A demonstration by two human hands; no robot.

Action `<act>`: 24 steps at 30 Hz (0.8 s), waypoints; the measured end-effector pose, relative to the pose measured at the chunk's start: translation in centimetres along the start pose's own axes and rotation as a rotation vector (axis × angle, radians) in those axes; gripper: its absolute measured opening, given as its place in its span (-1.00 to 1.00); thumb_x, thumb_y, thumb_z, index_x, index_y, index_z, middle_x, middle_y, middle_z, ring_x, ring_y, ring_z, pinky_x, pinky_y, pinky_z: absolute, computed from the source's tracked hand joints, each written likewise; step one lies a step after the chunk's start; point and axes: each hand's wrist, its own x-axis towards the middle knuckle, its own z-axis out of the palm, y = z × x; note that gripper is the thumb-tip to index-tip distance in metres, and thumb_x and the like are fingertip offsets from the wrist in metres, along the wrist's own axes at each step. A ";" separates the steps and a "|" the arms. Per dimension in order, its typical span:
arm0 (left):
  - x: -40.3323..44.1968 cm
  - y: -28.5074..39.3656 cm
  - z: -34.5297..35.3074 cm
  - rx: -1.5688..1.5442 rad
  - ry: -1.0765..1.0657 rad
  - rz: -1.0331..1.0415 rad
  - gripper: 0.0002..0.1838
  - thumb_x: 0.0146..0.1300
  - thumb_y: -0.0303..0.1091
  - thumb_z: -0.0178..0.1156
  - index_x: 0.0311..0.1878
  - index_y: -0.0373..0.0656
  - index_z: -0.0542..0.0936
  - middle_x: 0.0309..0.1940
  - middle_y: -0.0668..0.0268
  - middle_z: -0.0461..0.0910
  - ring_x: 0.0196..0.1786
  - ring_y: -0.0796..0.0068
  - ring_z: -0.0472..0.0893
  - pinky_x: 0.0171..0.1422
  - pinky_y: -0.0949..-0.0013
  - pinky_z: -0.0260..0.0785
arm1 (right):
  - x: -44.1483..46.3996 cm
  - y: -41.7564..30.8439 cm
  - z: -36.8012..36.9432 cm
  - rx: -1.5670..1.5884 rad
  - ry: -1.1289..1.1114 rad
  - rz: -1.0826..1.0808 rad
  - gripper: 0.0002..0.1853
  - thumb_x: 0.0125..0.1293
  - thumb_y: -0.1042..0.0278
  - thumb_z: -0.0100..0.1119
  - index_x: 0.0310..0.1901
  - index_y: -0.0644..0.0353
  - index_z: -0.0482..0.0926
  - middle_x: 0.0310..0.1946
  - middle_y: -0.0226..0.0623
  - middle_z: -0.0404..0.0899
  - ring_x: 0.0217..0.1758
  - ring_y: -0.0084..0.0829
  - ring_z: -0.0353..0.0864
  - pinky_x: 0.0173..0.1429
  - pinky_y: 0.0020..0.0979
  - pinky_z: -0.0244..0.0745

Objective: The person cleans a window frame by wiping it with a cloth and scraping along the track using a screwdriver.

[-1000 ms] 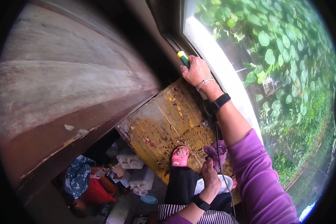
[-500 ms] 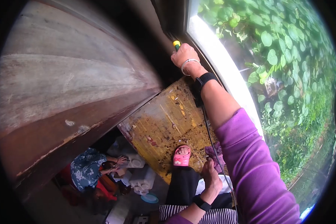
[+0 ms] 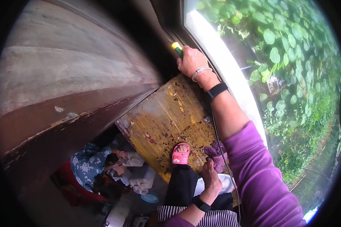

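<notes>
My right hand (image 3: 193, 62) is at the window frame, its fingers wrapped round a tool with a yellow-and-green handle (image 3: 178, 49). The handle's yellow end sticks out past the thumb; I cannot make out its working end. Lower down, my left hand (image 3: 210, 177) is closed in front of a white basin (image 3: 225, 183), close to a crumpled purple cloth (image 3: 216, 156). Whatever its fingers hold is hidden. A dark cord (image 3: 224, 160) runs down past the cloth and my right forearm.
My foot in a pink slipper (image 3: 181, 153) rests on a worn yellow wooden surface (image 3: 151, 117) strewn with dark debris. A window frame (image 3: 212, 41) with leaves outside lies right. Below left, a person in a blue patterned top (image 3: 89, 166) sits near pale containers (image 3: 143, 179).
My right hand and the handled tool have shifted slightly down along the frame, and the handle now tilts more to the left. My left hand stays by the purple cloth. The view has shifted a little.
</notes>
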 end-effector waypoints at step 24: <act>-2.6 -3.8 -2.5 0.246 -0.228 0.397 -0.59 0.26 -0.11 0.02 0.00 -0.27 0.43 -0.15 0.31 0.42 -0.09 0.54 0.36 0.07 0.47 0.18 | -38.9 5.8 -5.3 0.022 -0.409 0.100 -0.70 -0.04 0.32 0.13 -0.26 0.28 0.39 -0.46 -0.08 0.51 -0.43 -0.12 0.54 -0.42 -0.22 0.41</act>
